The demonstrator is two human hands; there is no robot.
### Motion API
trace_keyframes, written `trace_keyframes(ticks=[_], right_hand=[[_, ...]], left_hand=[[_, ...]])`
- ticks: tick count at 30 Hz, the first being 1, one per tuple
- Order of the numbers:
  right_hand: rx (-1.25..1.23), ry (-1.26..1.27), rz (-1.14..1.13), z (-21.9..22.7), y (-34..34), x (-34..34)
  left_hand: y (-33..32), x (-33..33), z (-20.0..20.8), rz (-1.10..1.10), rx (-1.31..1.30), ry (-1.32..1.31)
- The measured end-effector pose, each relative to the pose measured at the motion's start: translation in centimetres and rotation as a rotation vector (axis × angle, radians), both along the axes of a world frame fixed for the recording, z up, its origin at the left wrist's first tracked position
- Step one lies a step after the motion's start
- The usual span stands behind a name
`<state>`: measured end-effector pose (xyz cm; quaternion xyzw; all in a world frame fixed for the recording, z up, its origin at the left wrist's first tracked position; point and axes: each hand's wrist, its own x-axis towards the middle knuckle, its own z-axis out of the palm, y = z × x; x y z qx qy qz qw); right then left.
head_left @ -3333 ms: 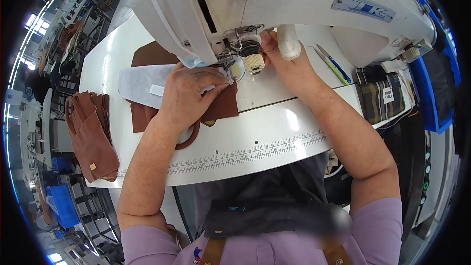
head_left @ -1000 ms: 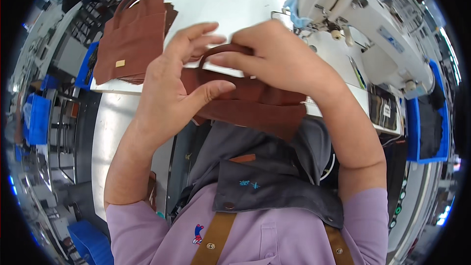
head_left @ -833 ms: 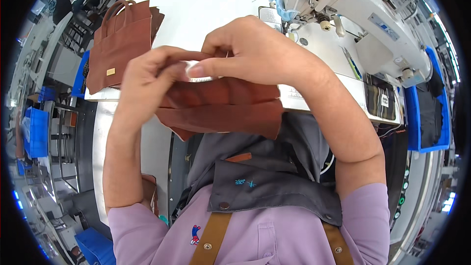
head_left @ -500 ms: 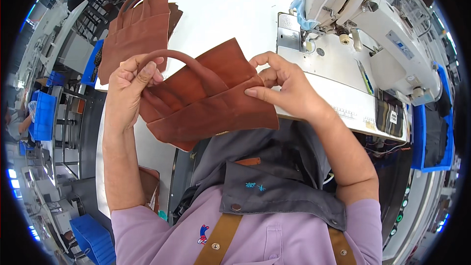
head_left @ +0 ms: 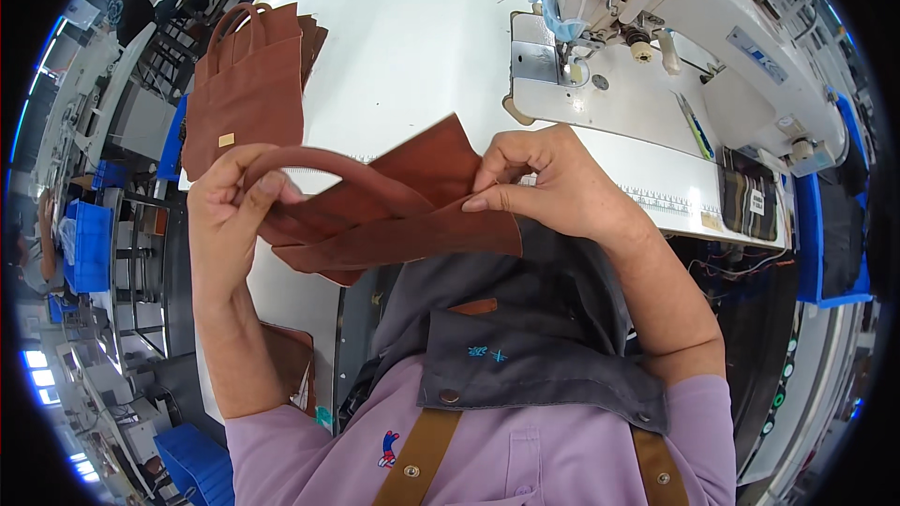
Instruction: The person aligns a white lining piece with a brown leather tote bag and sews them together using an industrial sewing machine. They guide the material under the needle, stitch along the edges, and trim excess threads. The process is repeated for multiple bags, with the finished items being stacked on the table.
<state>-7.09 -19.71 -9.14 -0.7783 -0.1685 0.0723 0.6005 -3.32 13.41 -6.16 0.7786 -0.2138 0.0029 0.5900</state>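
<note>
A brown leather bag panel with rounded handles [head_left: 403, 242] hangs between my two hands above the table's front edge. My left hand [head_left: 230, 211] is closed round the left end of a handle. At the panel's right side, my right hand [head_left: 548, 183] pinches the upper edge between thumb and fingers. A raised flap of the leather stands up beside my right fingertips. On the table at the back left lies a stack of similar brown bag pieces [head_left: 248, 94], the top one with handles and a small gold-coloured plate.
A white sewing machine [head_left: 741, 37] stands at the back right of the white table [head_left: 403, 47], a light blue mask hanging on it. Beside it are a pen-like tool [head_left: 696, 126] and a striped dark cloth item [head_left: 748, 206]. Blue bins [head_left: 89, 244] stand left and right. Another person [head_left: 136, 0] is at the far left.
The panel has tipped, so its front face appears narrower. My left hand has moved down and left; my right hand has closed its fingers tighter on the edge.
</note>
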Motion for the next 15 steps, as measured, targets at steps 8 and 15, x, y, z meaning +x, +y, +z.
trace_keyframes(ticks=[8,15], right_hand=[[0.252,0.130,-0.041,-0.8,-0.9,-0.4],[0.328,0.165,-0.060,-0.8,-0.1,-1.1]], left_hand=[[0.4,-1.6,0.2,-0.007,-0.061,-0.041],[0.0,-1.5,0.0,0.028,-0.085,0.018]])
